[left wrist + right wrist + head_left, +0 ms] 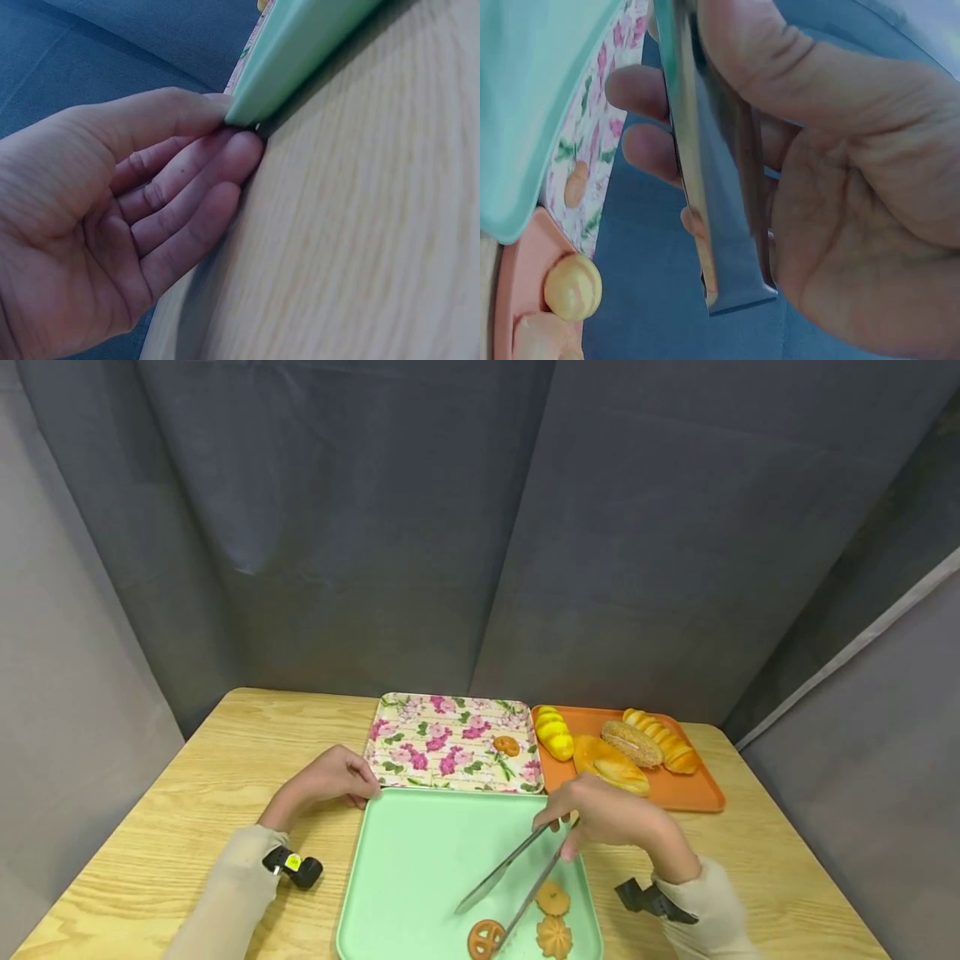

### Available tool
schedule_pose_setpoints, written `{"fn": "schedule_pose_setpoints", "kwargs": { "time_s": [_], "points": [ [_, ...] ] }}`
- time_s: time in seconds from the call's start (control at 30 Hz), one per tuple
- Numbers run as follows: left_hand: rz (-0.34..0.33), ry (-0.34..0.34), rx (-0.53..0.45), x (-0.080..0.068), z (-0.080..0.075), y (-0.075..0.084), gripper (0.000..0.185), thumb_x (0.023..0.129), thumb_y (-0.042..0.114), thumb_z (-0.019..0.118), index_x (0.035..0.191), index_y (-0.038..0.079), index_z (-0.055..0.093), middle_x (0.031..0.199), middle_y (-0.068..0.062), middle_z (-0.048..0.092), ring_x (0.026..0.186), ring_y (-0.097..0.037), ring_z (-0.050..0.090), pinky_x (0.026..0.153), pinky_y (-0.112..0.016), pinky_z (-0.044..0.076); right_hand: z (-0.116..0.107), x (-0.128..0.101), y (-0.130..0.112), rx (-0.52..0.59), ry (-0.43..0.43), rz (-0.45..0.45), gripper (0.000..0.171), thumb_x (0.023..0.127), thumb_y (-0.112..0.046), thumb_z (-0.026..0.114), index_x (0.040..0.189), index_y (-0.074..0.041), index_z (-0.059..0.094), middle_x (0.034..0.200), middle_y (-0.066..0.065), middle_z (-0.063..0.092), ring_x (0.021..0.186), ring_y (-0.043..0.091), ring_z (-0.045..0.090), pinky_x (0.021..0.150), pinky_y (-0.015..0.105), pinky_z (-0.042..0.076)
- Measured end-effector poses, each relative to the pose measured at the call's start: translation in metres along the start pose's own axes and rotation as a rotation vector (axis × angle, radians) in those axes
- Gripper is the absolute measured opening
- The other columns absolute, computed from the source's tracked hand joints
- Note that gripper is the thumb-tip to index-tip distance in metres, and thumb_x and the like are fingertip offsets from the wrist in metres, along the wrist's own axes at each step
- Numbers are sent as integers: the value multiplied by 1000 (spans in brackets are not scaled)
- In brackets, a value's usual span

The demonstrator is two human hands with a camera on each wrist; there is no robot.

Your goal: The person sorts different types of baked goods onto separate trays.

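Note:
My right hand (pixel 600 817) grips a pair of metal tongs (pixel 510 881) over the mint green tray (pixel 420 860); in the right wrist view the tongs (pixel 705 172) lie under my thumb. The tong tips stand apart, one of them at a round brown pretzel-like cookie (pixel 485 937). Two orange cookies (pixel 553 898) lie beside it near the tray's front edge. My left hand (pixel 337 777) rests at the tray's far left corner, fingers straight against that green corner (pixel 255 112). One small orange cookie (pixel 507 745) sits on the floral tray (pixel 420 743).
An orange tray (pixel 697 789) at the back right carries several bread loaves (pixel 611 762) and a yellow roll (pixel 553 732). All trays stand on a wooden table (pixel 187 793), with grey curtain behind. Black cameras are strapped to both wrists.

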State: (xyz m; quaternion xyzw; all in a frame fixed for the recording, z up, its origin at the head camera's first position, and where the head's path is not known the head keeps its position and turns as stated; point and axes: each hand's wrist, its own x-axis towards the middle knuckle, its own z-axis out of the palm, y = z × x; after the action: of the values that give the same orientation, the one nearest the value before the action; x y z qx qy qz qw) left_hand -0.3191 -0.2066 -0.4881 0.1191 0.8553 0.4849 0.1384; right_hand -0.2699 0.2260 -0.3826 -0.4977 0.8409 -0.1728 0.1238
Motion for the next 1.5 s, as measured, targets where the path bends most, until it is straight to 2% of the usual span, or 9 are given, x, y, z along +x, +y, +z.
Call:
{"fn": "schedule_pose_setpoints", "kwargs": {
  "time_s": [0.13,0.37,0.57,0.77,0.9,1.03,1.2,1.3,1.5],
  "points": [
    [-2,4,9,0,0,0,12,87,15,81,87,3,78,78,-6,75,64,-16,69,64,-32,60,5,6,-2,-49,38,13,39,71,-24,85,109,-16,80,87,-9,75,73,-1,60,68,18,49],
    [2,7,18,1,-1,-1,13,87,16,81,87,3,78,78,-6,74,65,-16,69,64,-32,59,12,15,-2,-179,148,-9,19,72,-26,85,88,-22,76,68,-15,63,61,-6,44,63,17,37],
    [4,3,4,2,0,0,13,86,15,81,88,3,78,79,-6,75,65,-16,69,64,-32,60,12,15,0,-179,141,-31,27,71,-26,85,96,-19,79,76,-11,71,66,-5,54,65,17,45],
    [9,5,8,2,0,2,12,87,15,80,88,3,78,79,-7,75,65,-17,70,64,-33,60,11,12,0,-87,48,-21,43,71,-25,83,113,-15,79,92,-7,76,82,8,67,77,27,55],
    [3,5,10,1,0,2,12,87,15,80,88,3,78,78,-7,75,65,-17,70,64,-33,60,16,16,-4,-109,29,-20,44,73,-26,83,115,-17,78,96,-7,77,88,12,69,84,30,53],
    [1,6,9,1,-1,1,12,87,15,80,88,3,78,79,-7,75,65,-17,70,64,-33,60,21,21,-9,-158,59,5,43,72,-26,84,115,-20,79,97,-10,77,89,10,67,89,34,47],
    [3,9,9,1,-1,1,12,87,14,80,88,3,78,78,-7,75,65,-16,69,64,-33,60,24,25,-9,-192,121,22,40,72,-25,85,111,-21,79,92,-12,76,85,9,66,85,33,47],
    [3,7,9,1,0,1,12,87,14,80,88,3,79,79,-7,75,65,-16,69,64,-33,60,25,25,-6,-212,162,62,39,73,-25,86,110,-20,79,91,-11,75,84,10,66,84,34,45],
    [3,3,2,1,0,0,11,87,13,80,88,2,79,80,-7,76,64,-16,70,65,-33,61,23,22,-3,-272,256,128,39,73,-22,88,110,-16,79,86,-8,74,77,7,64,79,36,48]
  ]
}}
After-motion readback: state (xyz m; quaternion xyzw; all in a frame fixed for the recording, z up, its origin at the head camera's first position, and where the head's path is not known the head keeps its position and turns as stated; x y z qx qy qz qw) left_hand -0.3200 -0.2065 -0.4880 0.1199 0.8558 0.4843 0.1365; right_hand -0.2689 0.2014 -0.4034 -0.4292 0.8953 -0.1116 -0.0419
